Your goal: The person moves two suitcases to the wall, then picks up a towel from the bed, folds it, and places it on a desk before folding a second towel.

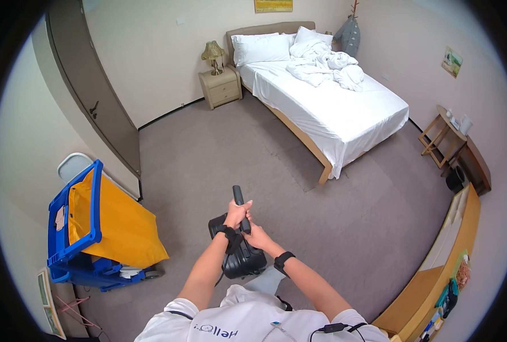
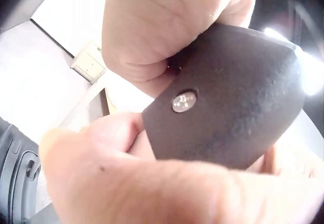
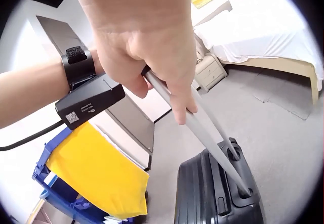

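Note:
A black hard-shell suitcase [image 1: 245,259] stands on the carpet right in front of the person, its telescopic pull handle [image 1: 238,195] raised. The left hand [image 1: 237,213] grips the dark handle bar near its middle. Close beside it, the right hand [image 1: 257,236] holds the nearer end. In the left wrist view, fingers and thumb wrap the dark grip [image 2: 228,97], which has a small round silvery button [image 2: 184,101]. Two grey metal rods [image 3: 212,148] run from under the hands down to the suitcase top in the right wrist view.
To the left stands a blue cart [image 1: 99,199] with a yellow bag [image 1: 128,228], near a brown door [image 1: 94,85]. Ahead are a bed [image 1: 344,114] with rumpled white bedding and a nightstand [image 1: 222,88] with a lamp. A long wooden counter [image 1: 436,268] lines the right side.

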A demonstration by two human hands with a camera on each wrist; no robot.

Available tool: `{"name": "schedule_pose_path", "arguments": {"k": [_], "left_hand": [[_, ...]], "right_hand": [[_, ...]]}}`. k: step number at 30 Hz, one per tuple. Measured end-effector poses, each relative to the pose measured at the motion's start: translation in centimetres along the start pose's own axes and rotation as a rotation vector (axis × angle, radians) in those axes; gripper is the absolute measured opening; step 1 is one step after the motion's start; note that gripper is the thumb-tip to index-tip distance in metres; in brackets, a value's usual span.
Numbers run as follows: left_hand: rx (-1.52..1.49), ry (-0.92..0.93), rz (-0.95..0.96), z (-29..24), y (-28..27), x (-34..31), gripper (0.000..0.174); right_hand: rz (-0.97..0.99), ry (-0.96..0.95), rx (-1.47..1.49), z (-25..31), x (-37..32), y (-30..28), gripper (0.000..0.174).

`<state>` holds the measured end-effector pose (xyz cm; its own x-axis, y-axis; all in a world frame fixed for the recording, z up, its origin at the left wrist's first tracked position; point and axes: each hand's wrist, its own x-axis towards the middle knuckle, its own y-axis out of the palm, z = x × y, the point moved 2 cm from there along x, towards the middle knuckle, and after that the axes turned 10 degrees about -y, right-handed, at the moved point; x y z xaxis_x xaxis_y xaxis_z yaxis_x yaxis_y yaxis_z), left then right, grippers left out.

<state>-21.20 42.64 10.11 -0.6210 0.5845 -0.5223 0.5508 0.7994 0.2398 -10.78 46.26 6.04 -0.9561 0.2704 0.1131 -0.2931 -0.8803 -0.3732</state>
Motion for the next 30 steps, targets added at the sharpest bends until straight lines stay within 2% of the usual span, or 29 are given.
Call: {"name": "schedule_pose_path", "arguments": {"k": [2,4,8,9,10,12,18,21,24,26,30], "left_hand": [[0.013,-0.002,-0.011,-0.9,0.2,1.5,0.026],[0.017,-0.001,-0.002,-1.8,0.5,3.6,0.026],[0.031,-0.017,0.019,-3.6,1.4,8.0,0.028],[0.041,-0.023,0.03,-4.3,2.0,8.9,0.028],[0.052,-0.032,0.038,-5.1,2.7,9.8,0.027],[0.063,-0.029,0.021,-6.3,3.6,12.1,0.027],[0.118,-0.028,-0.032,-11.5,4.0,17.7,0.024],[0.155,-0.04,-0.043,-14.3,3.6,21.5,0.021],[0.169,-0.02,-0.097,-16.7,4.2,25.9,0.02],[0.161,0.012,-0.135,-18.4,4.4,29.2,0.021],[0.1,0.053,-0.145,-21.5,5.5,36.3,0.023]], "right_hand": [[0.063,-0.005,0.0,-1.4,2.2,-0.7,0.038],[0.081,-0.116,-0.023,-2.8,4.2,-1.2,0.034],[0.152,-0.057,-0.042,-4.5,7.8,-3.5,0.036],[0.173,-0.142,-0.031,-4.5,9.0,-4.4,0.051],[0.228,-0.09,-0.018,-5.0,9.9,-5.3,0.049],[0.185,-0.069,0.086,-6.2,12.1,-6.7,0.035],[0.279,-0.163,0.052,-7.9,20.0,-8.7,0.034],[0.28,-0.136,0.014,-8.3,24.6,-9.6,0.033],[0.36,-0.175,-0.031,-9.8,29.4,-11.3,0.036],[0.332,-0.236,-0.054,-11.2,32.7,-12.4,0.048],[0.377,-0.25,-0.097,-13.0,39.6,-16.8,0.054]]}}
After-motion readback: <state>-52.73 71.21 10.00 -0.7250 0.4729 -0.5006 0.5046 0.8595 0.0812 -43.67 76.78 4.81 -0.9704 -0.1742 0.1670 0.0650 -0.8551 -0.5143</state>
